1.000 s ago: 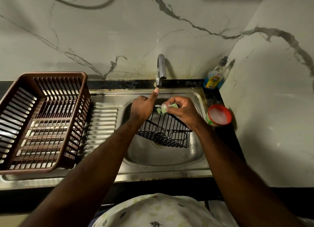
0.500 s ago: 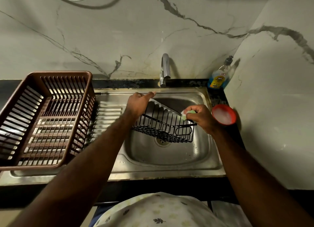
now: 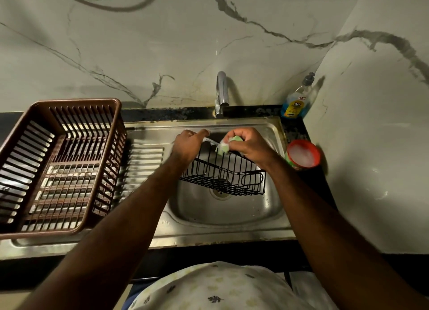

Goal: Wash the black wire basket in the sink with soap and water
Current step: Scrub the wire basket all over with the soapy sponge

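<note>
Only one printed thing is showing: the soap bottle's label.
The soap bottle (image 3: pixel 295 101) is standing at the back right corner of the counter (image 3: pixel 294 130), just beyond the back right corner of the sink (image 3: pixel 267 123). Its yellow label (image 3: pixel 293 109) is carrying a short dark word in capitals near the top, looking something like "BAY", though I am not making it out for sure. A small white tag with red lettering above it, and the finer print lower down, are blurring past reading.
</note>
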The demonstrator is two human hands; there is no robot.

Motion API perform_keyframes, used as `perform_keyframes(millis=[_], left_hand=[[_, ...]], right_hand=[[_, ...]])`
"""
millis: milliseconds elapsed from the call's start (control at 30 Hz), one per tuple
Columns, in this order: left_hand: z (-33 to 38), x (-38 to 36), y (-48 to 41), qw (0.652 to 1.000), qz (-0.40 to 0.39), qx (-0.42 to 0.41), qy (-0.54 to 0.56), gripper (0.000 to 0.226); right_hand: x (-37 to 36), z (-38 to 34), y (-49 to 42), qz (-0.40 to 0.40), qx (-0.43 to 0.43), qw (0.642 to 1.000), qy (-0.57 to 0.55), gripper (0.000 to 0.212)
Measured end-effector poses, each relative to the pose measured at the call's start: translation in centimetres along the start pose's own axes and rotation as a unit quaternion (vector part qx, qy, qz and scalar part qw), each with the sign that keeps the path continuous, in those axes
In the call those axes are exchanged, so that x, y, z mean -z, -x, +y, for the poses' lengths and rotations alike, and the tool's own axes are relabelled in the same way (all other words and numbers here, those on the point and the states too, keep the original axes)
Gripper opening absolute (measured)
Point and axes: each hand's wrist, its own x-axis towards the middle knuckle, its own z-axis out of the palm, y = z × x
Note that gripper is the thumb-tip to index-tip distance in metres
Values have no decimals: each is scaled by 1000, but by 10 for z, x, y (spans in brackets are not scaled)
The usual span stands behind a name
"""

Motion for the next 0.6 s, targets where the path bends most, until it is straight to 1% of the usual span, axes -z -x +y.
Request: perform_keyframes(millis=[67,100,167,200,300,333,400,433,500,600], left_hand=[[-1,8,-4,1000,-6,6,20,61],[-1,12,-4,1000,-7,4,27,63],[-3,21,-8,999,-11,3,43,53],[-4,26,-9,999,-12,5,52,51],[-5,38,-12,997,-24,-6,74,62],[-6,39,-12,997,-26,-12,72,59],[-8,39,-10,996,-31,-21,79,32],[-8,38,-8,995,-41,-21,90,25],[-9,36,-7,992,-57,-14,116,27],[-9,35,-6,989,-70,-13,127,28]], right_hand=[[8,13,8,10,-1,1000,-8,9],[15,22,14,25,-4,1000,-10,9],[35,43,30,48,-24,999,-4,11],[44,52,37,53,-42,998,1,13],[59,73,45,85,-94,992,-23,22],[59,77,45,101,-101,989,-36,25],[55,82,43,113,-104,987,-47,26],[51,83,42,111,-102,987,-50,25],[45,85,39,116,-104,985,-71,23],[42,88,35,121,-134,976,-120,18]])
